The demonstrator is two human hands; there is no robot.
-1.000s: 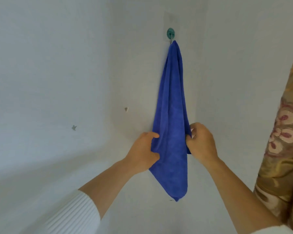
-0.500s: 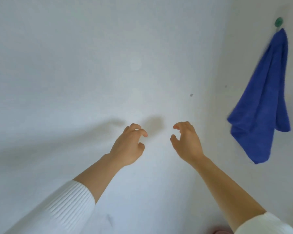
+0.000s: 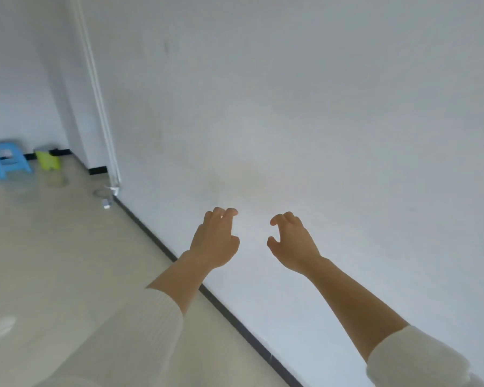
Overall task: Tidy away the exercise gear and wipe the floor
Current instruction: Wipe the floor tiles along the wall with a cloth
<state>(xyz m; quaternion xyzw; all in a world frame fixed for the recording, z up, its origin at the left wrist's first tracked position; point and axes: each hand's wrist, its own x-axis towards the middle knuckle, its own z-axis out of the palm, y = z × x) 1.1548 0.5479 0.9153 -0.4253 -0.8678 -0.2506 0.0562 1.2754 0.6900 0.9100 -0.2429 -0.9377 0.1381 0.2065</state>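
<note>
Both hands, left hand (image 3: 214, 244) and right hand (image 3: 292, 244), hang half-curled and empty; the blue cloth has gone from view, the floor (image 3: 53, 261) looks unwiped

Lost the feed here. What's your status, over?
Left hand and right hand both empty, fingers loosely curled. No cloth or exercise gear in view. Blue stool and green item far off by the wall; floor ahead clear.

A sparsely furnished room in a home

Plain white wall (image 3: 319, 107) met a pale glossy tiled floor (image 3: 53, 261) along a dark skirting strip (image 3: 235, 317); a small blue plastic stool (image 3: 7, 160) and a lime-green one (image 3: 49, 160) (both blurred) stood by the far wall, beside a corner with a thin white pipe (image 3: 101, 107).
</note>
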